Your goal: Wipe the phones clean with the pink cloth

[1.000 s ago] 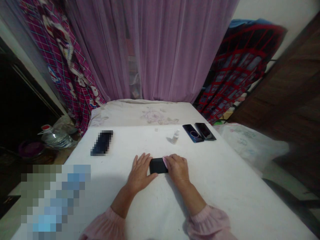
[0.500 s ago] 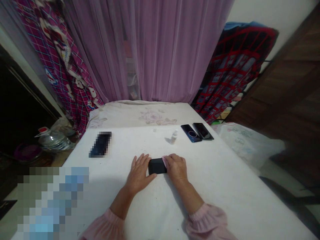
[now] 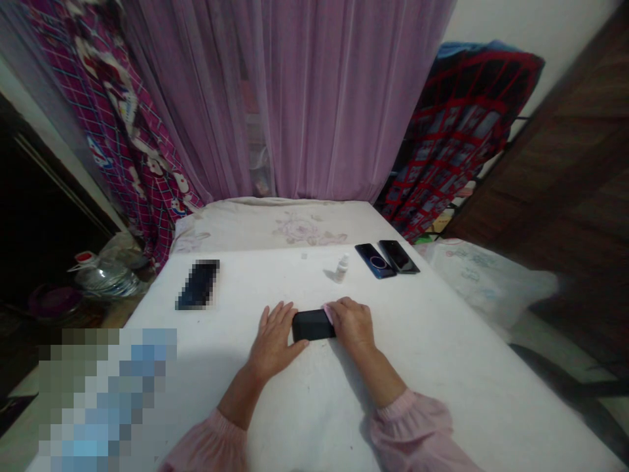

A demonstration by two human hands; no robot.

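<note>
A black phone lies flat on the white table in front of me. My left hand rests flat beside its left end, fingers spread, thumb touching the phone. My right hand covers the phone's right end, fingers curled over a small pink cloth pressed onto the phone.
A small white bottle stands behind the phone. Two dark phones lie side by side at the back right. Another dark phone lies at the back left. A purple curtain hangs behind the table.
My right hand with the pink cloth has slid slightly to the right along the phone, uncovering more of its surface. My left hand stays put.
</note>
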